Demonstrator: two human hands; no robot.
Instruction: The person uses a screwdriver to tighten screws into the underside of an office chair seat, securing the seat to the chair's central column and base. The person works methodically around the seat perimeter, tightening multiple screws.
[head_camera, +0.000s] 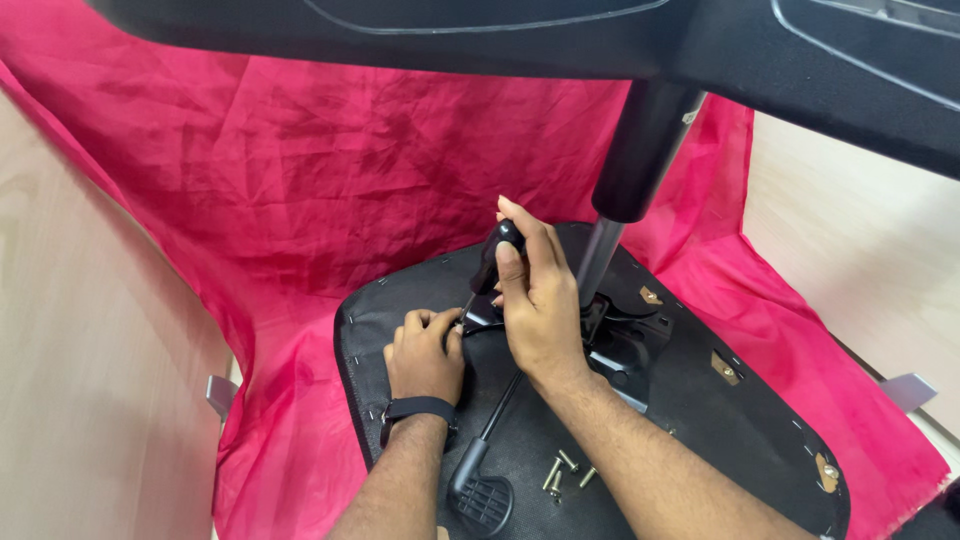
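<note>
Head view, looking down on an upturned chair seat (700, 420) laid on a red cloth (300, 170) spread over pale flooring. Right hand (535, 300) wrapped shut around the black handle of a screwdriver (487, 268), thumb up along the handle, shaft slanting down and to the left toward the metal plate (620, 345) bolted at the middle of the seat. Long axis of the tool: tilted, handle high and right, tip low and left, ending right at the fingers of the other hand. Left hand (425, 350), with a dark watch (415, 408) at the wrist, curled knuckles-up on the seat just beside the tip, fingertips pinched shut there; whether on a screw or only on the tip cannot be told, hidden by the fingers. Left hand nearer the tip, right hand nearer the handle top. Chair column (625, 210) rising from the plate just right of the right hand, black sleeve above, bright tube below, up to the dark chair base (600, 40) across the top of the picture. Black lever (485, 470) lying along the seat between the forearms, paddle end nearest the camera. Loose bolts (562, 470) in a small cluster on the seat beside it. No containers in sight; bolts lying bare on the seat.
</note>
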